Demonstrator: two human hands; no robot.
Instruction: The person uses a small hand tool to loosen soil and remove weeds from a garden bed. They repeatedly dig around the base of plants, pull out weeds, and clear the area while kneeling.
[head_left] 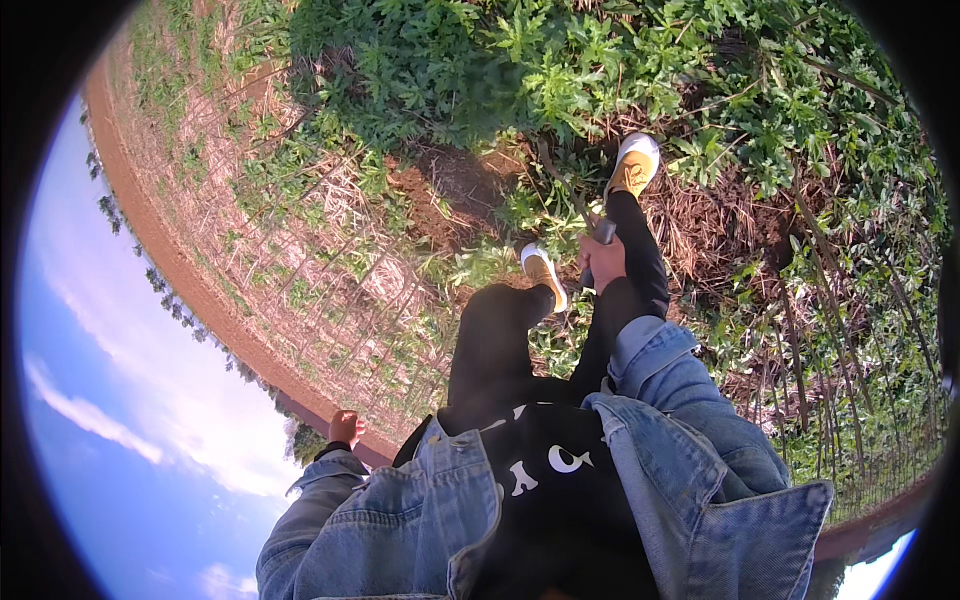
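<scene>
My right hand (pixel 601 262) hangs in front of my right thigh, closed around a small grey object (pixel 604 231) that sticks out above the fingers; I cannot tell what kind of object it is. My left hand (pixel 345 428) swings out to my left side with the fingers curled into a loose fist and nothing visible in it. Both arms are in blue denim sleeves. My legs are in black trousers. One yellow-and-white shoe (pixel 634 165) is stepped forward and the other shoe (pixel 544 272) is closer under me.
Leafy green plants (pixel 560 70) and thin bare stalks (pixel 810 330) cover the ground ahead and to the right. A patch of bare reddish soil (pixel 450 190) lies ahead to the left. A dirt track (pixel 170 260) edges the field.
</scene>
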